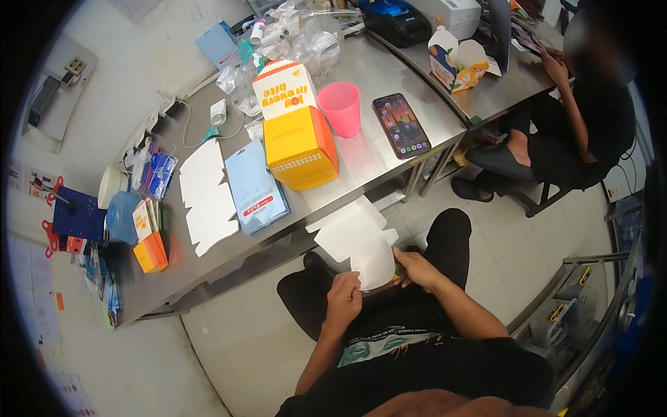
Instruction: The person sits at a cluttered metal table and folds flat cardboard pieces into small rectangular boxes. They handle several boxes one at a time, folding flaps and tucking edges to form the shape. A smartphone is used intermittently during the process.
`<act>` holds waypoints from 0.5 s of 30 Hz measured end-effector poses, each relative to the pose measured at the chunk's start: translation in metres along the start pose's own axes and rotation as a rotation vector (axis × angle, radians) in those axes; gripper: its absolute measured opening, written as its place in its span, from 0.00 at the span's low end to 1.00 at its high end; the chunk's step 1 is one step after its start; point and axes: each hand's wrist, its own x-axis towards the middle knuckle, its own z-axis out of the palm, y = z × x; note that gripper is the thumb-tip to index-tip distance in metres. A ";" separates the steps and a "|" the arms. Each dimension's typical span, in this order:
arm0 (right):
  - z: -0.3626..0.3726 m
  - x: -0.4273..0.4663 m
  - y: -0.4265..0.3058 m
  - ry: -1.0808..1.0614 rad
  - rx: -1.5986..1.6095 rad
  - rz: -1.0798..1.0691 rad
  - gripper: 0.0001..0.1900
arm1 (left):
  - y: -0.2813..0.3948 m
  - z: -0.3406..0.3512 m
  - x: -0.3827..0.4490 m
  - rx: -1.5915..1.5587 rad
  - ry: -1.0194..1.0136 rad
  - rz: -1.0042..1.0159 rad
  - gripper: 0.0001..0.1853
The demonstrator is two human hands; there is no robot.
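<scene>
Over my lap I hold a flat die-cut carton blank [359, 229] with its plain white side up and its flaps spread. My left hand [345, 296] pinches its near left edge. At its near right edge, my right hand [418, 268] has the thumb on top and the fingers beneath. A bit of coloured print shows by the right fingers; the rest of the underside is hidden. On the steel table beyond lie more flat white carton blanks [206, 195]. Beside them are light blue packets [255, 187] and a yellow and orange carton [299, 148] with a printed flap.
A pink plastic cup [341, 109] and a smartphone [401, 125] stand and lie near the table's edge. Smaller orange cartons [151, 250] sit at left. Crumpled plastic bags [312, 44] cover the back. At right, a person [599, 114] sits by another table with a folded carton [458, 62].
</scene>
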 end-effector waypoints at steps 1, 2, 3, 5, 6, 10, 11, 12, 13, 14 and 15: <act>0.002 -0.001 -0.001 0.005 0.033 0.018 0.43 | 0.002 0.003 -0.002 0.032 -0.016 0.022 0.09; 0.005 -0.003 -0.002 0.043 0.030 -0.023 0.42 | 0.003 0.005 -0.004 0.064 -0.031 0.044 0.09; 0.010 -0.008 -0.010 0.080 0.027 -0.067 0.40 | 0.005 0.008 -0.006 0.077 -0.050 0.039 0.09; 0.011 -0.010 -0.009 0.097 -0.032 -0.114 0.36 | 0.006 0.014 -0.016 0.102 -0.086 0.028 0.10; 0.011 -0.008 -0.008 0.080 -0.085 -0.122 0.33 | 0.008 0.017 -0.019 0.085 -0.097 0.003 0.10; 0.000 0.002 0.012 0.158 -0.357 -0.187 0.24 | 0.020 0.024 -0.028 -0.018 -0.129 -0.072 0.12; -0.004 0.007 0.026 0.201 -0.458 -0.247 0.24 | 0.024 0.026 -0.028 -0.054 -0.135 -0.082 0.12; -0.002 0.003 0.033 0.241 -0.544 -0.335 0.25 | 0.026 0.028 -0.031 -0.049 -0.126 -0.162 0.11; 0.000 -0.001 0.039 0.288 -0.627 -0.379 0.26 | 0.027 0.031 -0.034 -0.045 -0.117 -0.240 0.10; 0.002 -0.004 0.046 0.336 -0.709 -0.424 0.27 | 0.029 0.035 -0.036 -0.043 -0.108 -0.319 0.10; 0.008 -0.011 0.046 0.378 -0.789 -0.470 0.28 | 0.030 0.038 -0.037 -0.097 -0.087 -0.373 0.11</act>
